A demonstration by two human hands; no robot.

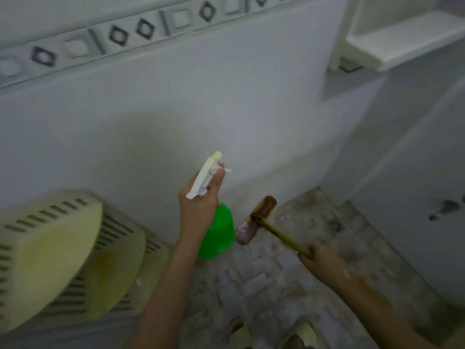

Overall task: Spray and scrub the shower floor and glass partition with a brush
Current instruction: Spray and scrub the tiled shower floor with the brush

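No readable writing anywhere we can see. Far left, pale slatted baskets (50, 253), blurred, crowd the wall's (151, 109) base. Left hand (198, 210), fingers (217, 180) wrapped round the white trigger head of the green spray bottle (219, 233), nozzle aimed at the wall. Just right, the brush (259, 217) hangs over the shower floor (289, 268); right hand (324, 260) grips its handle end. Open floor stretches rightward to a pale panel (415, 197). Slippers (271, 333) cut off below.
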